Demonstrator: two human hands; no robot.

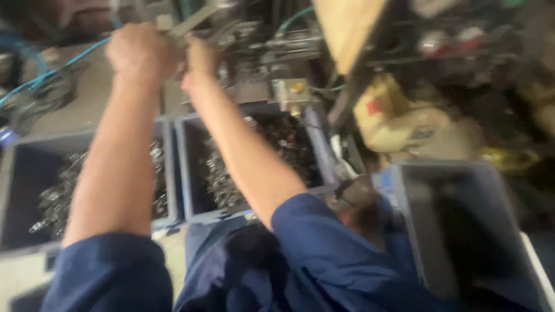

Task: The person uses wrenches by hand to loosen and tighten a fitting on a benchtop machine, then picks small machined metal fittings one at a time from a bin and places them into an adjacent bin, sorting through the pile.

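1. Cluttered workshop bench, frame motion-blurred; near edge at 6 o'clock is blue sleeves and lap, no free room there.
2. Grey bin [462,231] at 4 o'clock sits close by the right elbow; inside looks dark, contents can't be told.
3. Two bins of small shiny metal parts: left bin [14,173] at 8 o'clock, middle bin [185,167] at centre, walls touching. Both sit directly under the forearms, likely so parts are within a short reach.
4. Arms cross above the bins; only clear path is straight up over them.
5. Left hand [141,52] at 11 o'clock is fisted, apparently round a flat metal lever [193,22]; blur hides the exact grip.
6. Right hand [199,60] just beside it, fingers curled at the machine fixture [254,52]; can't tell what it holds.
7. Blue hoses [34,78] at 10 o'clock, yellowish bag [399,118] at 2 o'clock crowd the far sides.
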